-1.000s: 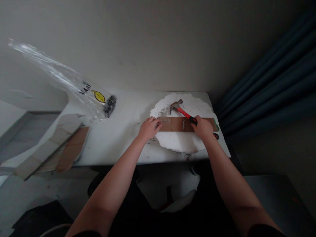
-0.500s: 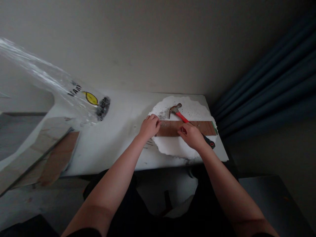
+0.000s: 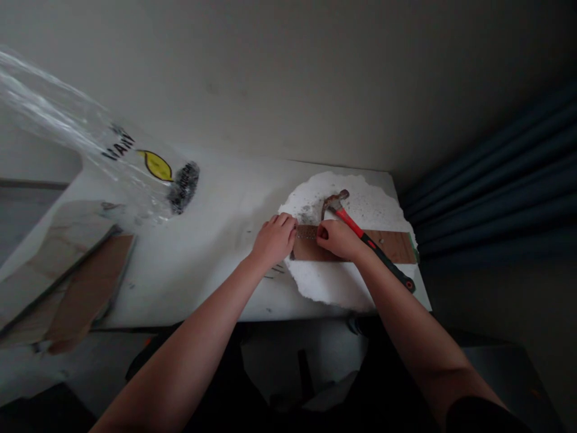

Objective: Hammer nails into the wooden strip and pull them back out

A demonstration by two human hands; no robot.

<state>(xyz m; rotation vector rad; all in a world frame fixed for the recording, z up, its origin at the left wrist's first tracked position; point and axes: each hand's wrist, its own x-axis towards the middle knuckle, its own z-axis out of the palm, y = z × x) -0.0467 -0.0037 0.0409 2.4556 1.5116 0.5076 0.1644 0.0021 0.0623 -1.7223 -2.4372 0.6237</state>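
Note:
A brown wooden strip [image 3: 390,245] lies across a ragged white sheet [image 3: 329,282]. Rows of small dots, too fine to identify, mark the strip's left part. My left hand [image 3: 276,239] is closed at the left end of the strip, fingers bent over its edge. Over the dotted part, my right hand [image 3: 337,238] is closed in a pinch; whatever is between its fingertips is too small to make out. A claw hammer [image 3: 349,222] with a red and black handle rests diagonally over the strip, just beyond and beside my right hand.
Several thin dark nail-like pieces [image 3: 276,270] lie left of the sheet on the white table [image 3: 216,240]. Farther left are a clear plastic bag [image 3: 135,162] with printing and some wooden boards [image 3: 85,288]. A blue curtain [image 3: 496,186] hangs at the right.
My right hand has moved left along the strip, closer to my left hand, uncovering more of the hammer handle. The whole view has shifted slightly. My left hand stays at the strip's end.

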